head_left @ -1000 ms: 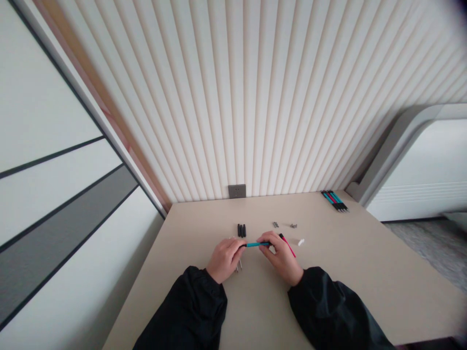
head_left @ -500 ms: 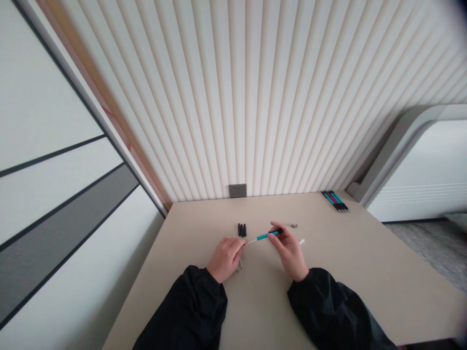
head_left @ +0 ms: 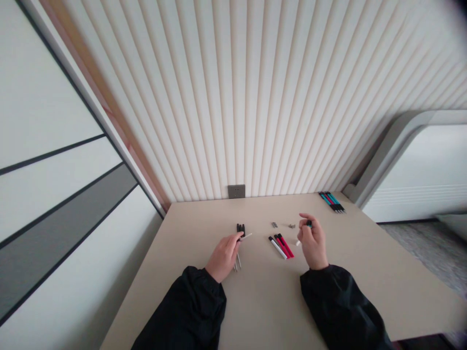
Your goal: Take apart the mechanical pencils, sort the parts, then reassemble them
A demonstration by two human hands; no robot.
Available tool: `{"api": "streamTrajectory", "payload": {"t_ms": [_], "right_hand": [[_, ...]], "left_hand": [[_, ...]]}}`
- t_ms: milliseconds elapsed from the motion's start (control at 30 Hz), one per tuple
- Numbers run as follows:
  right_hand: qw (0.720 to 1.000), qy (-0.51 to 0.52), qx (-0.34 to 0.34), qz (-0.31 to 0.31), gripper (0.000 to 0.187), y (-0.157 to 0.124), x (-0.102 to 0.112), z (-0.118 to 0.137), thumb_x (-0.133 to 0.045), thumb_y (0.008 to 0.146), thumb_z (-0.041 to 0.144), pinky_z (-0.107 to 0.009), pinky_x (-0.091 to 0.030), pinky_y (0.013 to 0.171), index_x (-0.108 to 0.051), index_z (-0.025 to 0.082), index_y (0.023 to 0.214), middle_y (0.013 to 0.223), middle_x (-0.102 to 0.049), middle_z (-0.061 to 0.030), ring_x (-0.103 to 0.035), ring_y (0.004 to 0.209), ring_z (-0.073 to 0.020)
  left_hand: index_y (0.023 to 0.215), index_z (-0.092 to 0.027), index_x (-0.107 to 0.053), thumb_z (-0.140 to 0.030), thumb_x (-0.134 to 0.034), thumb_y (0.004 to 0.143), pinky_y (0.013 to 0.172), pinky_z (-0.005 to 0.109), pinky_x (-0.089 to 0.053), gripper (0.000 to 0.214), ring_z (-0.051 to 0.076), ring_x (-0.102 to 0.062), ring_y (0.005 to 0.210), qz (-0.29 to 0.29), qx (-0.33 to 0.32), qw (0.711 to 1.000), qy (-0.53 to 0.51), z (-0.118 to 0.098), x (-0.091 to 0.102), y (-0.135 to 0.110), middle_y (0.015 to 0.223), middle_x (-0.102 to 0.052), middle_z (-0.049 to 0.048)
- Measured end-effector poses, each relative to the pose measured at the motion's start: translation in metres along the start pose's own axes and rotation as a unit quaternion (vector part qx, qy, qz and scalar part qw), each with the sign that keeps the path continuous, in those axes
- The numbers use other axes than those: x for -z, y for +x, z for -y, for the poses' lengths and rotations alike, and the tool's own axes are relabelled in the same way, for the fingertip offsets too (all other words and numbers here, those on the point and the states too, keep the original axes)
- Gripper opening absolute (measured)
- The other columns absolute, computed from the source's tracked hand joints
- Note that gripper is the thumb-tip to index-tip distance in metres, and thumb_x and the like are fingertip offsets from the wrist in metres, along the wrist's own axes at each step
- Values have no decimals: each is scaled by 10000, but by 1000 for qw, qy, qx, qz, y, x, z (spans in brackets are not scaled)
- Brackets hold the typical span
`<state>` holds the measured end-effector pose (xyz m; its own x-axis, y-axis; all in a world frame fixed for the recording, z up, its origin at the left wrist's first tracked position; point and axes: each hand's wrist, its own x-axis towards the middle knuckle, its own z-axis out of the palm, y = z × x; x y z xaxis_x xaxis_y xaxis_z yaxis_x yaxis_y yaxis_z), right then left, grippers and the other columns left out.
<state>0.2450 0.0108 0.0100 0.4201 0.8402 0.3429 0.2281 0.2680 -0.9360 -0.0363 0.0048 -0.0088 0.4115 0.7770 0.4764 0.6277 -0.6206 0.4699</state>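
My left hand (head_left: 224,256) is closed, its fingertips pinching a thin white pen refill (head_left: 247,236) that points right. Under and beside that hand lie more slim refills (head_left: 239,261), partly covered by it. Several black pen grips (head_left: 241,227) lie just beyond its fingertips. My right hand (head_left: 314,243) is closed around a teal pen barrel (head_left: 309,223), seen nearly end-on, most of it hidden by the fingers; the index finger sticks out. Left of this hand rest one white pen barrel (head_left: 278,248) and two red pen barrels (head_left: 286,246), side by side.
Small metal pen parts lie in two groups, one nearer the middle (head_left: 274,224) and one further right (head_left: 292,226). A small white piece (head_left: 298,242) is beside my right hand. Several pens (head_left: 332,202) lie at the table's (head_left: 262,301) back right corner. A wall socket (head_left: 236,191) is behind.
My right hand has moved right with the teal barrel, which has come away from the refill. The refill stays in my left hand. The white and red barrels are now uncovered.
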Motion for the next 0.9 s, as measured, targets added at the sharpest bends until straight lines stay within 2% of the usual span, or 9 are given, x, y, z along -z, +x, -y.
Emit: {"api": "streamTrajectory", "payload": {"t_ms": [67,133,200,300,433,667,900], "right_hand": [[989,-149,9,16,286,7,20,-7,-426,865,313,-240,-348,459,-594,192,1062,695,-518,16,-425,480,-109],[958,-276,62,44,288,7,37,-14,-452,858,349,-260,-407,534,-640,208,1024,794,-583,-32,-533,604,-151],[920,-368,112,78,288,1,50,-20,-467,862,388,-270,-438,573,-662,254,1028,918,-601,-53,-584,686,-170],[875,-443,152,126,300,-10,62,-29,-438,896,422,-252,-435,521,-675,302,1036,995,-590,-48,-578,597,-129],[844,-470,185,179,322,-19,66,-36,-403,922,420,-230,-427,479,-678,310,1049,1006,-581,-47,-571,545,-101],[832,-478,176,222,288,-14,63,-38,-423,926,388,-250,-433,479,-685,328,1032,1015,-590,-47,-586,555,-121],[872,-416,163,201,261,-13,58,-35,-464,912,394,-246,-426,509,-707,313,963,962,-628,-41,-594,584,-133]], "left_hand": [[1224,-219,-506,-114,-393,943,908,395,-516,321,196,-605,1031,7,-14,1000,-1,0,1,1,1087,-629,67],[1186,-216,-530,-55,-384,914,917,402,-515,348,197,-602,1038,15,-30,999,-3,1,1,1,1079,-617,68],[1175,-211,-534,-3,-388,877,930,413,-509,391,201,-595,1049,22,-40,999,-2,1,1,2,1082,-605,70],[1175,-207,-527,38,-403,839,938,417,-501,433,201,-580,1052,33,-39,999,3,1,0,2,1089,-590,68],[1163,-196,-514,44,-405,829,927,402,-492,425,199,-554,1028,43,-25,999,-4,1,-1,2,1077,-569,63],[1146,-189,-499,21,-386,849,855,399,-490,381,203,-530,929,42,-4,999,-21,-6,0,1,985,-550,61],[1051,-196,-544,-181,-402,966,843,367,-492,166,198,-563,913,31,-8,999,2,-10,0,3,941,-567,50]]}}
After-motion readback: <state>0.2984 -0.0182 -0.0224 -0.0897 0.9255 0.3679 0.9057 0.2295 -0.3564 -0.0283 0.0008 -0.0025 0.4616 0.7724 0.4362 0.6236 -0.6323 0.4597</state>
